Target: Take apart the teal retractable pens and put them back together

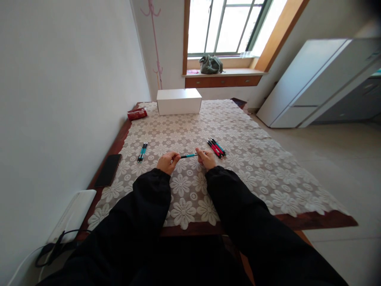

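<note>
A blue and black pen is stretched level between my two hands, just above the lace tablecloth. My left hand pinches its black end, and my right hand is closed round the other end, hiding its tip. Two more blue and black pens lie side by side to the left of my left hand. Close by my right hand, several pens lie together, red and black pens and a blue and black one at their right.
A dark phone lies at the table's left edge, with a white device and cables nearer me. At the far end are a white box and a red packet. The lace tablecloth covers the table, beside a wall.
</note>
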The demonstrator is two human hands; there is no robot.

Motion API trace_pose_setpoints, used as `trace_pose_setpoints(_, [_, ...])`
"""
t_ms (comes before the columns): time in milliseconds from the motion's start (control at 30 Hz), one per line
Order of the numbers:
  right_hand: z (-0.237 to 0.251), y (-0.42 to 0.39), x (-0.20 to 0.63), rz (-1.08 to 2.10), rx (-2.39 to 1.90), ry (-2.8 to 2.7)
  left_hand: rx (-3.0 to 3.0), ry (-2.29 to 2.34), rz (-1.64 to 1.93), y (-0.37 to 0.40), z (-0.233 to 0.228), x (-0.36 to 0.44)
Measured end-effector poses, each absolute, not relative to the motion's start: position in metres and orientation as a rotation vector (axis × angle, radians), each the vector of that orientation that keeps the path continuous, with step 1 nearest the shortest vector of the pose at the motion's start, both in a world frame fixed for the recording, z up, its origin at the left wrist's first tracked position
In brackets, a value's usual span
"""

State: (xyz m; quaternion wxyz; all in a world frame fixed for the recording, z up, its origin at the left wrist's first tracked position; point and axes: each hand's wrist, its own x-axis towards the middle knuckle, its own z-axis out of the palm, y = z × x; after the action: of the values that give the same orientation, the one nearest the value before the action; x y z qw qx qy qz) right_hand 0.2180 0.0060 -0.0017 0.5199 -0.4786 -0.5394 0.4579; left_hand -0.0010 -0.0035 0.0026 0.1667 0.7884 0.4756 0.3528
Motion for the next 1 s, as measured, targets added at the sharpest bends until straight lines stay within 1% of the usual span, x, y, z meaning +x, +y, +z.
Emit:
trace_pose_setpoints(133, [-0.0045,0.0073,0.2171,1.104,-1.152,-1.262,2.274,1.357,0.982,-0.0047,0.0023,0.0002])
trace_pose_setpoints(333, [-0.0003,0.0048,0.2179,1.081,-1.113,-1.334,2.283,1.484,0.911,-0.0050,0.0045,0.0006])
trace_pose_setpoints(667, [0.0033,0.0020,0.2194,1.031,-1.125,-1.458,2.218,1.458,0.919,-0.0049,0.0069,0.0000])
trace_pose_setpoints(800, [0.0052,0.0016,0.2210,0.985,-1.172,-1.530,2.265,1.437,0.993,-0.0034,0.0062,-0.0019])
trace_pose_setpoints(1000, [-0.0007,0.0047,0.2207,1.136,-1.188,-1.439,2.275,1.460,1.034,-0.0026,0.0055,-0.0025])
